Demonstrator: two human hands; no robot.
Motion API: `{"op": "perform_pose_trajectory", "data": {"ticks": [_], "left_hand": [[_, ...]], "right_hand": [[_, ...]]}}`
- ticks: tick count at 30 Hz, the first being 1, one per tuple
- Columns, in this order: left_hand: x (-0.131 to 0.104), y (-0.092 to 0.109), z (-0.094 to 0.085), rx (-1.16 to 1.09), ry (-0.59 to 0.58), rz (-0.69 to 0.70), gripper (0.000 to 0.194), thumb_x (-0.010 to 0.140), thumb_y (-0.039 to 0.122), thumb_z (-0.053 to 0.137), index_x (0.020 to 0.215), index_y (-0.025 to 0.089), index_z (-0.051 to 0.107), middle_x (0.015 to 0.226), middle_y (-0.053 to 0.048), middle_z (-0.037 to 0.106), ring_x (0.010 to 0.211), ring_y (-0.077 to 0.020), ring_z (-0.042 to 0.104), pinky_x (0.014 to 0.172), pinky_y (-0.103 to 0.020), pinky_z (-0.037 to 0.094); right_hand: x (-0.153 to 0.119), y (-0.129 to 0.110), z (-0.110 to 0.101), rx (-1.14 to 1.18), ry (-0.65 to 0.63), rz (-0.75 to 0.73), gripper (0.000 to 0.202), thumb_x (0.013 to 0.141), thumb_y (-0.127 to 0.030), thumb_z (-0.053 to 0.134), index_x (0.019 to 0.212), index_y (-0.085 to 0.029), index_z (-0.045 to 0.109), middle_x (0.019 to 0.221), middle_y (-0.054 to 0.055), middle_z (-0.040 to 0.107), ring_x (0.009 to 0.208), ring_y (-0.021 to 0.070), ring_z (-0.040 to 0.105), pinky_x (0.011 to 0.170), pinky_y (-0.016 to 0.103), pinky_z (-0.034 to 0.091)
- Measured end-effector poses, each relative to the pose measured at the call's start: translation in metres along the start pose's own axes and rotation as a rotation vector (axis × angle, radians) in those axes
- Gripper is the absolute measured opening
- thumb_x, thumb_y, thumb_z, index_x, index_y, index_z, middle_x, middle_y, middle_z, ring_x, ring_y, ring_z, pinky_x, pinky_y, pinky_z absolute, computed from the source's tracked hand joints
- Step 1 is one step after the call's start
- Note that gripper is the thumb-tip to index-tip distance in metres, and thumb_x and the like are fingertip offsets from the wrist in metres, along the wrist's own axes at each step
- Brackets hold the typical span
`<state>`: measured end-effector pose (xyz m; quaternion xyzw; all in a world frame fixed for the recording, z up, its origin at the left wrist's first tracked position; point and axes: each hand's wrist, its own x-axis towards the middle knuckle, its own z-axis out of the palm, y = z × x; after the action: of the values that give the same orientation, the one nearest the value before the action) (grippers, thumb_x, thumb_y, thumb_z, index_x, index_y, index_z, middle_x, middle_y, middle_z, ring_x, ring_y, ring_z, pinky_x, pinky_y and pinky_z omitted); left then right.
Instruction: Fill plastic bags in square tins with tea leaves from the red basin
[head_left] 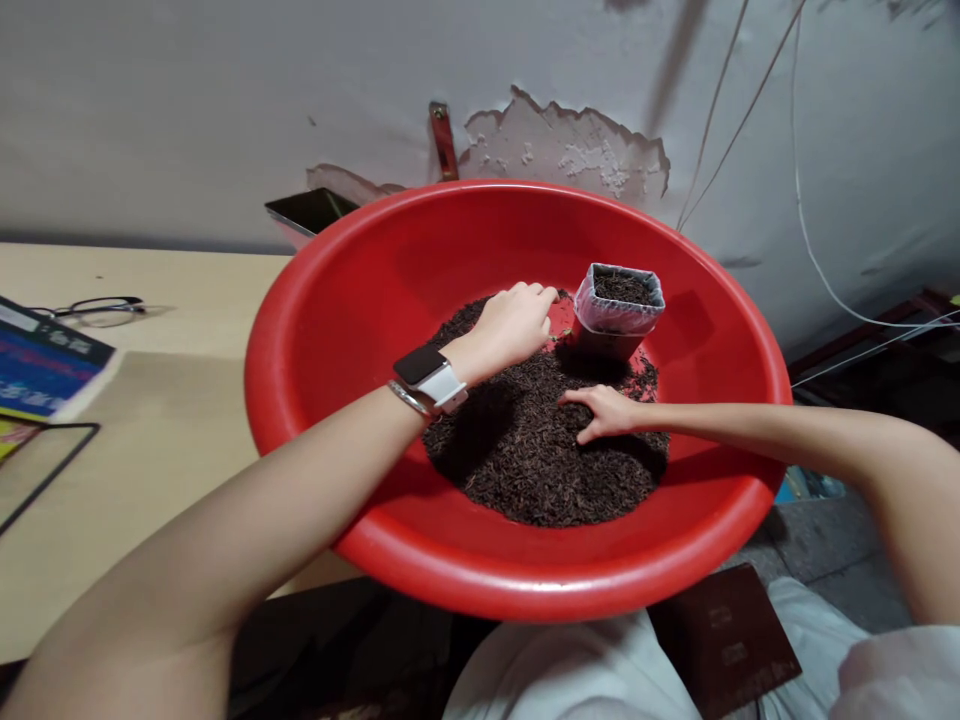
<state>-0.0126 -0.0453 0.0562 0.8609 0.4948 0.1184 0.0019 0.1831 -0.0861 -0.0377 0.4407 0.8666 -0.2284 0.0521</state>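
Note:
Dark, dry loose leaves, which look like tea (540, 470), lie heaped in a big red plastic basin (525, 585). Among them stands a reddish tin (611, 345), upright, lined with a clear plastic bag and filled with the same leaves to near its top. My left hand (514, 320), with a watch and a bangle at the wrist, hovers just left of the tin, back upward and fingers loosely extended; its thumb is hidden. In front of the tin, my right hand (609, 412) rests on the leaves with thumb and forefinger spread apart; its other fingers are partly hidden.
The basin stands partly on a pale wooden table (187, 440) at left. Eyeglasses (97, 308) and a blue printed packet (49, 360) lie there. Behind is a wall (187, 110) with peeling paint; thin cables (799, 180) hang at right. A dark red box (739, 635) shows below the basin.

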Motion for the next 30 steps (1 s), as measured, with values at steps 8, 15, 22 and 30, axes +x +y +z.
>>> {"op": "perform_pose_trajectory", "data": {"ticks": [8,15,22,30], "left_hand": [[-0.001,-0.001,-0.001,0.017,0.007,-0.004,0.035,0.092,0.016,0.038,0.122,0.013,0.056,0.117,-0.012,0.062,0.106,-0.0234,0.056,0.087,-0.035,0.047],[-0.001,0.0,0.002,0.036,-0.04,-0.008,0.036,0.091,0.016,0.037,0.121,0.013,0.058,0.121,-0.014,0.061,0.106,-0.025,0.057,0.087,-0.037,0.048],[0.002,-0.006,0.012,0.051,-0.043,0.008,0.037,0.091,0.016,0.037,0.12,0.014,0.059,0.117,-0.013,0.064,0.105,-0.0246,0.058,0.086,-0.037,0.048],[0.0,-0.006,0.014,0.078,-0.078,0.008,0.036,0.092,0.016,0.037,0.12,0.014,0.058,0.117,-0.013,0.063,0.106,-0.0237,0.058,0.088,-0.036,0.048]], "right_hand": [[0.008,0.012,-0.083,0.166,0.552,-0.087,0.048,0.068,-0.033,0.07,0.113,-0.019,0.06,0.109,0.004,0.066,0.101,0.0223,0.061,0.094,0.036,0.043],[0.017,0.05,-0.153,0.023,0.88,0.098,0.046,0.067,-0.039,0.067,0.109,-0.022,0.06,0.105,0.004,0.065,0.099,0.0258,0.059,0.092,0.046,0.043],[0.035,0.074,-0.146,0.044,0.937,0.177,0.049,0.064,-0.037,0.071,0.11,-0.024,0.06,0.102,0.004,0.066,0.096,0.0265,0.06,0.091,0.047,0.045],[0.041,0.077,-0.143,0.088,0.953,0.166,0.047,0.066,-0.039,0.07,0.11,-0.024,0.06,0.105,0.005,0.065,0.099,0.0254,0.059,0.092,0.045,0.043]]}}
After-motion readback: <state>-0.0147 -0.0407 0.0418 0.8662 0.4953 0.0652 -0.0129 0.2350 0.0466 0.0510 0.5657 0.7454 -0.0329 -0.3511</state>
